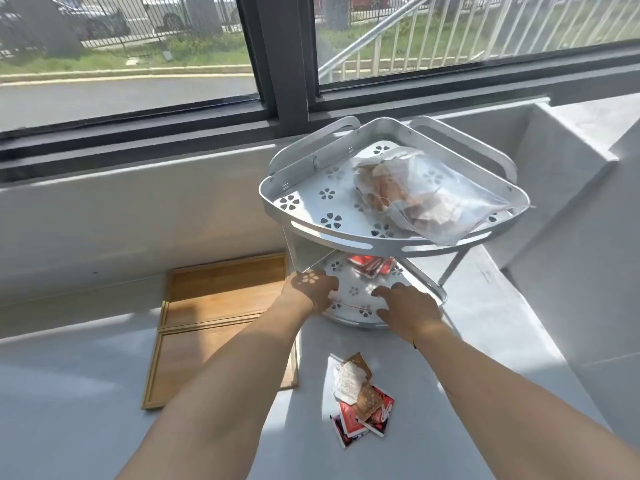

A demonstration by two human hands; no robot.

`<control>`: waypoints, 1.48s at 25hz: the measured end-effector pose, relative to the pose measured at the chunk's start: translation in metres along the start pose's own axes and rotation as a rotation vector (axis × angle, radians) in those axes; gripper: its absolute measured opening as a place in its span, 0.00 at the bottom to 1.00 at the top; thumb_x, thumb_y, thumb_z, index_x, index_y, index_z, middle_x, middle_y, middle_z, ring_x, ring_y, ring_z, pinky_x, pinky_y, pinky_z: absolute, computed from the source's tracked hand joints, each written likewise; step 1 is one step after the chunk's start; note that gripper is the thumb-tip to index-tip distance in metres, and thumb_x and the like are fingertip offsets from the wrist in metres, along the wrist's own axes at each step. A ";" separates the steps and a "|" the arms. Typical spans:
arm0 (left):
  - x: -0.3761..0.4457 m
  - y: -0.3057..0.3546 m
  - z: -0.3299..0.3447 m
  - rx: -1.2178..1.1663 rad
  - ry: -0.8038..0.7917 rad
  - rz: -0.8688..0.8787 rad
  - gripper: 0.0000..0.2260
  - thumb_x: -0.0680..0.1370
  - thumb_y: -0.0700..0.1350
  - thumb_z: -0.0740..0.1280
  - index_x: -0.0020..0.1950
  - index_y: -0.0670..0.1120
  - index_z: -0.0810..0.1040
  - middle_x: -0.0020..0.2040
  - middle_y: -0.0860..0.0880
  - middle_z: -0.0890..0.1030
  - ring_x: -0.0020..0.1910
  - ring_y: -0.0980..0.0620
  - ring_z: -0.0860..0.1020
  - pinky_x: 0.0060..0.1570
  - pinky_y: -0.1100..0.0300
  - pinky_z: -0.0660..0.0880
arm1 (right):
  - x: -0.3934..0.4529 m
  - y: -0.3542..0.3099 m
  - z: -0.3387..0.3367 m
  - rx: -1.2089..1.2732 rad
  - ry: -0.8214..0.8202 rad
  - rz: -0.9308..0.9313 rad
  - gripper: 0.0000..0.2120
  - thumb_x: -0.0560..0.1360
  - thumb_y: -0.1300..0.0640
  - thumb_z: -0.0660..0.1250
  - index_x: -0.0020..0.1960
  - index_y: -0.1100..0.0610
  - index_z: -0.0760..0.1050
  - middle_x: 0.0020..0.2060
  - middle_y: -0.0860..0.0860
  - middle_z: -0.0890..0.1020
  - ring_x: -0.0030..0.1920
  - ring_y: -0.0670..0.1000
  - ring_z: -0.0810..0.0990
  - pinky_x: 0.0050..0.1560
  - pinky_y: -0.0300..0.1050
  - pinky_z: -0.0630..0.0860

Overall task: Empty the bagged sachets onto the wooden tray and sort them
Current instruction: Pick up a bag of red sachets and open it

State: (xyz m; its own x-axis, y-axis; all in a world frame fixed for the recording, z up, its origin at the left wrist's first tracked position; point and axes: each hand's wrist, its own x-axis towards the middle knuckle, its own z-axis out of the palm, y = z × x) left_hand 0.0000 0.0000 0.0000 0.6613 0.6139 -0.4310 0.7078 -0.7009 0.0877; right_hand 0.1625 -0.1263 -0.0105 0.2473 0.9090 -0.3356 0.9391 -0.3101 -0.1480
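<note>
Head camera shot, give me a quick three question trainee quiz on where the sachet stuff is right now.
1. True or false: the clear bag lies on the rack's top shelf.
2. The wooden tray holds: A) red sachets B) the bag C) no sachets.
3. Which shelf do the left hand and right hand reach toward?

Key: 1 true. 2 C. 3 the lower shelf, where red sachets lie.
</note>
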 end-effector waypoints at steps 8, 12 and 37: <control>0.016 0.001 0.014 -0.092 -0.029 0.015 0.23 0.78 0.41 0.66 0.71 0.50 0.65 0.67 0.42 0.70 0.65 0.38 0.71 0.69 0.40 0.65 | 0.020 -0.001 0.020 0.021 -0.005 0.024 0.25 0.77 0.51 0.67 0.72 0.45 0.64 0.60 0.54 0.77 0.60 0.57 0.77 0.53 0.52 0.75; 0.016 0.002 0.020 -0.073 0.031 0.038 0.19 0.77 0.33 0.61 0.66 0.47 0.68 0.61 0.41 0.72 0.58 0.38 0.74 0.64 0.41 0.69 | 0.023 -0.001 0.025 -0.005 0.063 -0.010 0.22 0.77 0.57 0.66 0.69 0.48 0.67 0.55 0.54 0.79 0.54 0.58 0.79 0.47 0.51 0.75; -0.120 0.025 -0.022 -0.218 0.445 -0.081 0.08 0.80 0.40 0.60 0.57 0.51 0.73 0.54 0.48 0.72 0.50 0.46 0.75 0.43 0.53 0.73 | -0.095 -0.034 -0.058 0.210 0.454 0.153 0.10 0.78 0.55 0.61 0.49 0.47 0.80 0.49 0.50 0.84 0.50 0.56 0.81 0.40 0.45 0.71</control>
State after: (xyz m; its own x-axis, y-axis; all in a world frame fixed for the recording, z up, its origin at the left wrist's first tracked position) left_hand -0.0563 -0.0833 0.0741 0.6103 0.7918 -0.0236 0.7652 -0.5816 0.2760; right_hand 0.1211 -0.1860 0.0800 0.5003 0.8636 0.0624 0.8274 -0.4557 -0.3281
